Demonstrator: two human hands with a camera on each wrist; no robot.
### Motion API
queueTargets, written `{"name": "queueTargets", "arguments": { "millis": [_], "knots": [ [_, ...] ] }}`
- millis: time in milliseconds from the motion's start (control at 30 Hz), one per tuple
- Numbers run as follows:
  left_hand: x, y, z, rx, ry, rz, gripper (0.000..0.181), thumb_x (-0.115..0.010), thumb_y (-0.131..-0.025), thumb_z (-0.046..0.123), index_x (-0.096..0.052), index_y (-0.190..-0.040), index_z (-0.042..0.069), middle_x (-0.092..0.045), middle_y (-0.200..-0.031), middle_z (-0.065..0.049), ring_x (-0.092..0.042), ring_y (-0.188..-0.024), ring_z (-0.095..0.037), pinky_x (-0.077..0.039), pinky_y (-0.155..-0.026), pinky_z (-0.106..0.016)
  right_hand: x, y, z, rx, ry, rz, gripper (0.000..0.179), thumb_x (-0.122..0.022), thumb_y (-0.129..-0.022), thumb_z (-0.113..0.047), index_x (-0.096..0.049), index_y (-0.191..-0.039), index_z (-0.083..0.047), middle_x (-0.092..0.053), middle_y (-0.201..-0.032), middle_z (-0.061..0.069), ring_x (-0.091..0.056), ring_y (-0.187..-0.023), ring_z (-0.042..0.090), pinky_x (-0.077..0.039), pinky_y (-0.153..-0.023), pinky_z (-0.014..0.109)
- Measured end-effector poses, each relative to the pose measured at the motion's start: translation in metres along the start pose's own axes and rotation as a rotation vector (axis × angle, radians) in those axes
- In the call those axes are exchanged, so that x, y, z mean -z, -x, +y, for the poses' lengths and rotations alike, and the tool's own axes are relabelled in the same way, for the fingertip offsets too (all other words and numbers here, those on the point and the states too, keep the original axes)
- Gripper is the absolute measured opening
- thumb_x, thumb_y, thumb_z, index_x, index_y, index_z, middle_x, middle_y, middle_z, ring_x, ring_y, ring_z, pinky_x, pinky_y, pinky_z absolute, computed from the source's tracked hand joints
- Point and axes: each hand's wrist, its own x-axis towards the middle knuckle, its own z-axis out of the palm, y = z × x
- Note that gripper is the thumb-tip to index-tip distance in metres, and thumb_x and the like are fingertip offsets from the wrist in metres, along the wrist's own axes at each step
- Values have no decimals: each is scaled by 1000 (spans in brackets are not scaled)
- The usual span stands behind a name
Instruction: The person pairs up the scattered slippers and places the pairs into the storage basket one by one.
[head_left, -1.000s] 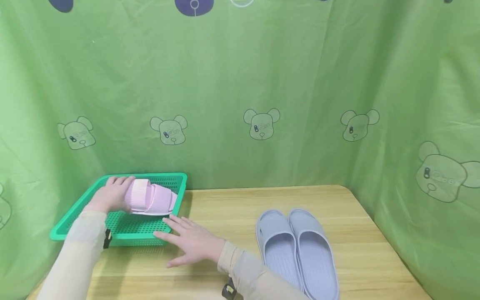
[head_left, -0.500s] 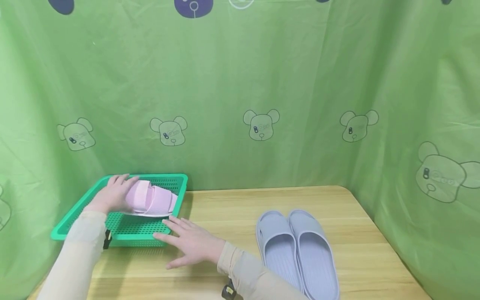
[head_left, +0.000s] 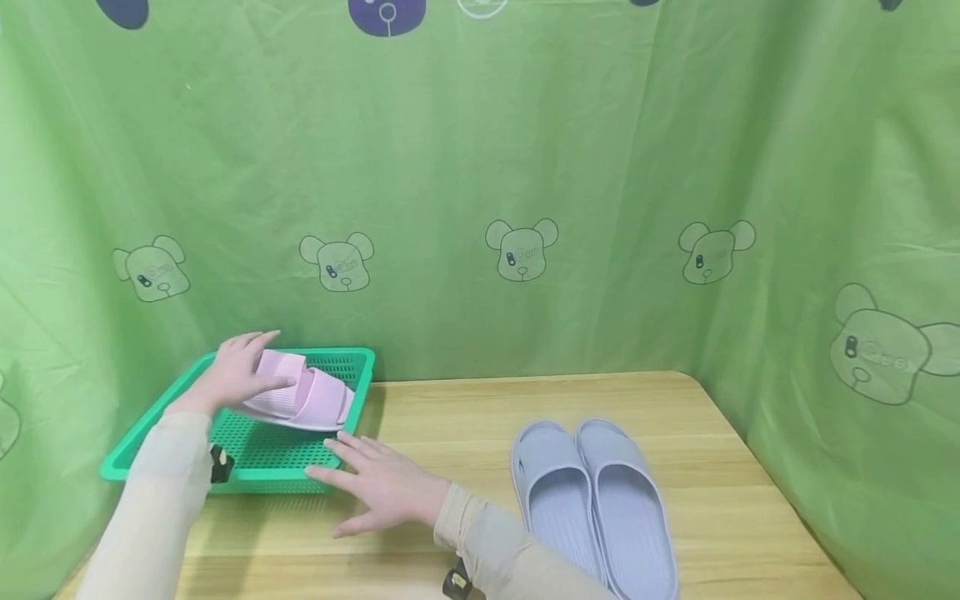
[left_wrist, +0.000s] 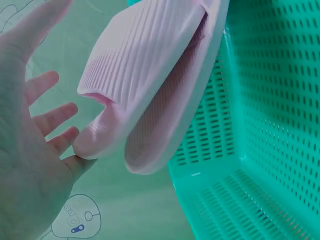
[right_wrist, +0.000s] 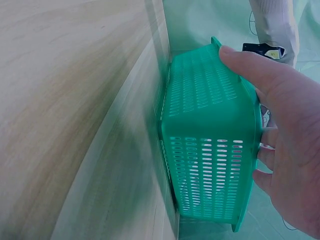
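Observation:
A pair of pink slippers point(head_left: 324, 400) with ribbed straps lies pressed together in a green plastic basket point(head_left: 262, 473) at the left of the table. Their left end is tilted up by my left hand point(head_left: 232, 371). In the left wrist view, the fingers point(left_wrist: 55, 117) are spread and reach right to the lower slipper tip, while the thumb stands away from it. My right hand point(head_left: 386, 482) is stretched out with splayed fingers at the basket's near right corner. The right wrist view shows its fingertips point(right_wrist: 266, 155) at the rim.
A pair of grey-blue slippers point(head_left: 592, 500) stands side by side on the wooden table point(head_left: 442, 408), right of the basket and beyond the right forearm. Green curtain point(head_left: 450, 167) printed with bear faces hangs behind and on both sides.
My left hand has risen a little and its thumb has moved away from the pink slippers; their left end now sits higher. The right hand and the basket have stayed put.

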Motion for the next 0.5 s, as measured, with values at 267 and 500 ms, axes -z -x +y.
{"name": "queueTargets", "arguments": {
  "millis": [267,500],
  "knots": [
    [3,-6,-1,69,121,-2,87,-62,-89,51,-27,-151,1,-26,-152,-34,-17,-138,-59,-14,-107,-78,1,0,0,-2,-3,-6,88,-41,-87,-75,-4,-156,-37,-7,-165,7,-11,-153,29,-14,-124,39],
    [7,-8,-2,138,251,-3,85,-53,-95,52,-20,-153,0,-26,-152,-35,-34,-133,-54,-25,-107,-74,1,0,0,0,-12,-10,88,-40,-87,-75,-1,-156,-37,-6,-166,7,-10,-153,29,-14,-124,40]
  ]
}}
